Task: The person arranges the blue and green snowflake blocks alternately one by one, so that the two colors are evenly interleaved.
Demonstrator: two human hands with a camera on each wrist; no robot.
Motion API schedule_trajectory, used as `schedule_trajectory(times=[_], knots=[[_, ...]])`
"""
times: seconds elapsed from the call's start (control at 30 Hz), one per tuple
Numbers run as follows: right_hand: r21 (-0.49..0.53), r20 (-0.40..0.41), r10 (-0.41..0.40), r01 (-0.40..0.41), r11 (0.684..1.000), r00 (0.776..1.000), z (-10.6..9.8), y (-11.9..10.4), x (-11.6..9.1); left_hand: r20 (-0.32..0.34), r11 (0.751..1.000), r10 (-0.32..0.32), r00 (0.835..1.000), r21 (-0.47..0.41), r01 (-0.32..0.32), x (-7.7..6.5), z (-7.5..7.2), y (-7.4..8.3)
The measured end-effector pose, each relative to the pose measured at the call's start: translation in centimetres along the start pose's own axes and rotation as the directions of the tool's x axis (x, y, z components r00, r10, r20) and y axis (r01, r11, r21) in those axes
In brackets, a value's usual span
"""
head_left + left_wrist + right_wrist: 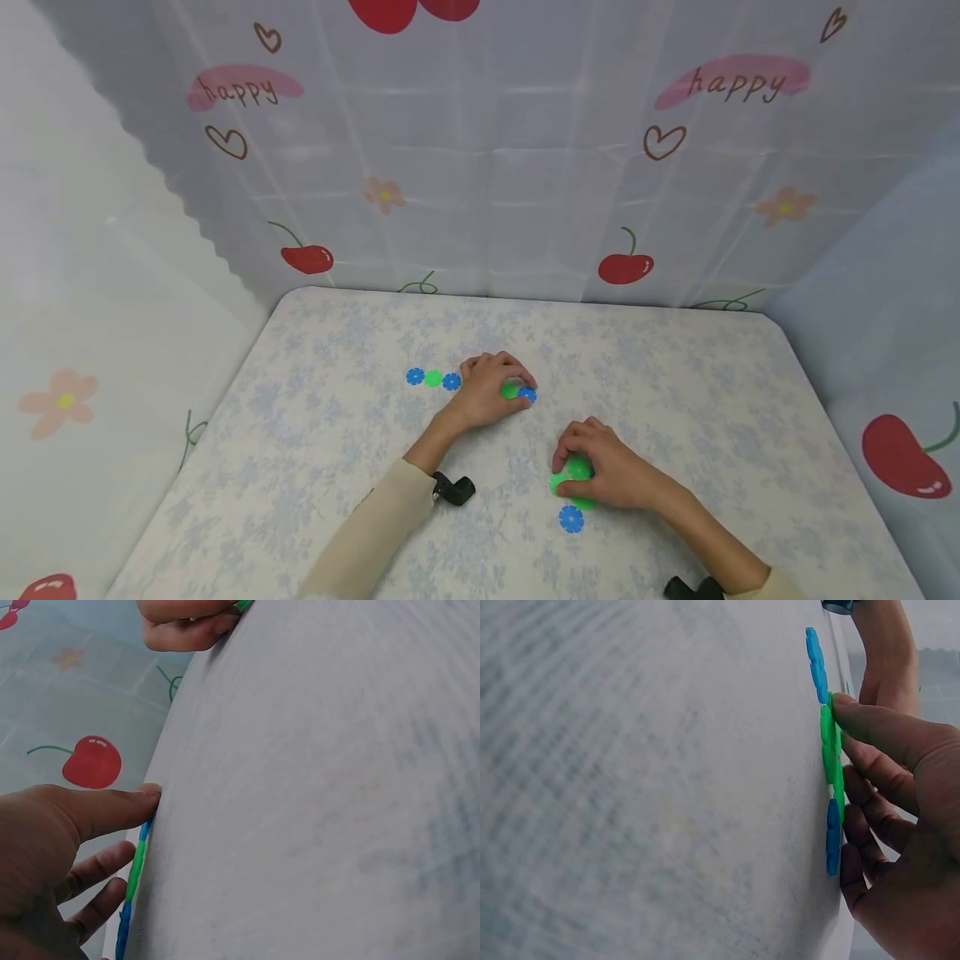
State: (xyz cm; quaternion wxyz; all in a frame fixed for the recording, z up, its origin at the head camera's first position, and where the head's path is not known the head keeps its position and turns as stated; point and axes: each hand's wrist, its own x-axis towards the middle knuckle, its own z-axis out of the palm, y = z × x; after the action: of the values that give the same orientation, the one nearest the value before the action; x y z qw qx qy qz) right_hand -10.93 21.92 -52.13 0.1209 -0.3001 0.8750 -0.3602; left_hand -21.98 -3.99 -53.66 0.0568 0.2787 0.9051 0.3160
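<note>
My left hand pinches a blue flower-shaped disc between thumb and index finger at the right end of a row. Beside that disc lies a green disc, partly under the hand. Further left the row shows a blue disc, a green disc and another blue disc. Nearer to me, my right hand curls over a cluster of green discs, thumb and index finger gripping the leftmost green disc. A blue disc lies under its fingers, mostly hidden in the head view.
A single blue disc lies just in front of the green cluster. The pale floral tabletop ends at a curtain printed with cherries, which rises behind it. Black wrist cameras sit on both wrists, low over the table.
</note>
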Motion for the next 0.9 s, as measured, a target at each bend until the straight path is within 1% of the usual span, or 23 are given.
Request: schedule_trajectory(times=[0.27, 0.43, 0.53, 0.67, 0.77, 0.9], knots=[[0.008, 0.008, 0.015, -0.015, 1.000, 1.000, 0.0, 0.0, 0.0, -0.004, 1.000, -0.012, 1.000, -0.020, 0.012, -0.2, -0.2, 0.3], [0.021, -0.007, 0.043, -0.043, 0.999, 0.999, 0.0, 0.1, 0.2, -0.007, 0.999, -0.013, 1.000, -0.034, 0.013, -0.1, -0.3, 0.2], [0.056, -0.023, 0.029, -0.027, 0.998, 0.999, -0.1, 0.2, 0.5, -0.004, 0.999, -0.011, 1.000, -0.045, 0.011, -0.2, -0.3, 0.2], [0.152, -0.023, 0.001, 0.003, 0.988, 1.000, -0.3, 0.3, 1.0, 0.005, 0.998, -0.011, 1.000, -0.064, 0.011, -0.2, -0.5, 0.1], [0.212, -0.021, 0.018, -0.013, 0.977, 1.000, -0.4, 0.4, 1.4, 0.011, 0.997, -0.009, 1.000, -0.076, 0.010, -0.3, -0.6, 0.1], [0.219, -0.045, 0.060, -0.049, 0.975, 0.997, -0.4, 0.8, 1.7, 0.020, 0.997, -0.006, 1.000, -0.077, 0.007, -0.2, -0.5, 0.0]])
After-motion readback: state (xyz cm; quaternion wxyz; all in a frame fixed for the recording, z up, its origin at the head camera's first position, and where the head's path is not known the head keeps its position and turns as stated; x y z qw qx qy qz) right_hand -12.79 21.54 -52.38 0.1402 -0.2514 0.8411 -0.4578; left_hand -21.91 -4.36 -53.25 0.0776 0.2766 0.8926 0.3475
